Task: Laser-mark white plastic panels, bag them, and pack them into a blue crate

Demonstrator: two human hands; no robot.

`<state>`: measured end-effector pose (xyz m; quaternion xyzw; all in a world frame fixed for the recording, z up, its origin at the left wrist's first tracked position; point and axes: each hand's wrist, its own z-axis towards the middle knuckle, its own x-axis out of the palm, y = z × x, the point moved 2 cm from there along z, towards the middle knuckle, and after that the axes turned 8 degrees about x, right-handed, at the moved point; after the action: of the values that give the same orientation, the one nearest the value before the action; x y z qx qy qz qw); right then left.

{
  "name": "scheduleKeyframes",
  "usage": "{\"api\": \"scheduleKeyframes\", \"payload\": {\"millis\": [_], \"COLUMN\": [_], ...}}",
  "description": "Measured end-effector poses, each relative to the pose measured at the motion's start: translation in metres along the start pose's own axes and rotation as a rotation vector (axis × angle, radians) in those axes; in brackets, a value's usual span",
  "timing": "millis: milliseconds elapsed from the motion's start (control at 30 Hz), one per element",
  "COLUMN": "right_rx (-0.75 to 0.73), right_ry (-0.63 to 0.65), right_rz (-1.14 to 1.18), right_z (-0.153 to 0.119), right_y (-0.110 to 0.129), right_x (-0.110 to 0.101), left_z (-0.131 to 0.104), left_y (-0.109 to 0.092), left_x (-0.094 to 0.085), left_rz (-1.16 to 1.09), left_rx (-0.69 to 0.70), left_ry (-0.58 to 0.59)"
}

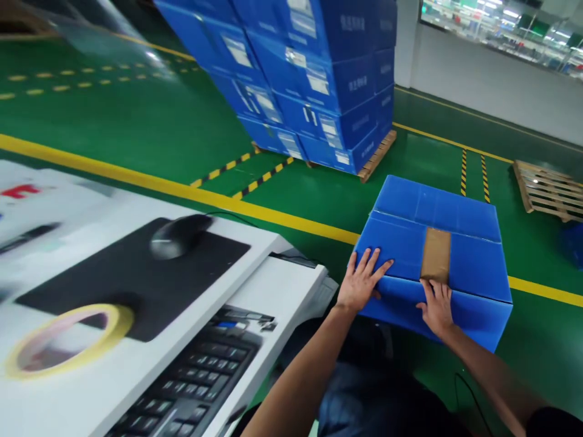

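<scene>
- Box (pixel 471 261): smooth cardboard, soft sheen
- Tape (pixel 436 252) on the box: smooth, low gloss
- Pallet (pixel 522 185) right of the box: bare wood
- Floor (pixel 432 161) around the box: smooth, glossy
- Mouse (pixel 180 235) left of the box: plastic, partly shiny
- Pad (pixel 136 273) left of the box: matt

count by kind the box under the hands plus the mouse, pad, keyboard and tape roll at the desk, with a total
Box: 1, touched by the left hand and right hand
Mouse: 1
Pad: 1
Keyboard: 1
Tape roll: 1
Total: 5
</scene>
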<state>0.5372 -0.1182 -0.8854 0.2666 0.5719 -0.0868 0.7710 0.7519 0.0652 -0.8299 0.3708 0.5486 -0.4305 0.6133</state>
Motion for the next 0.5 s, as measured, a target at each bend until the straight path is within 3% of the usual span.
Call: {"api": "scheduleKeyframes", "payload": {"millis": [133,300,400,500], "right_rx": [-0.075,-0.071,-0.084,-0.19], "right_ry": [0.014,-0.08,-0.117,-0.08], "right_rz": [0.06,0.075,0.05,0.041], "right_z": [0.036,0.148,0.212,0.259], "right_y": [-0.002,-0.025,-0.03,-0.011], "right_x": [-0.03,-0.059,-0.063,-0.055], "left_z": [0.001,0.003,0.002,0.0], "left_y": [-0.001,0.007,0.012,0.017], "left_x": [-0.005,-0.003,-0.002,-0.001], "left_rz": [-0.005,-0.024,-0.039,-0.066], "left_rx": [-0.014,-0.009,0.01,0.031], "left_ry": [0.049,0.069,0.053,0.03]}}
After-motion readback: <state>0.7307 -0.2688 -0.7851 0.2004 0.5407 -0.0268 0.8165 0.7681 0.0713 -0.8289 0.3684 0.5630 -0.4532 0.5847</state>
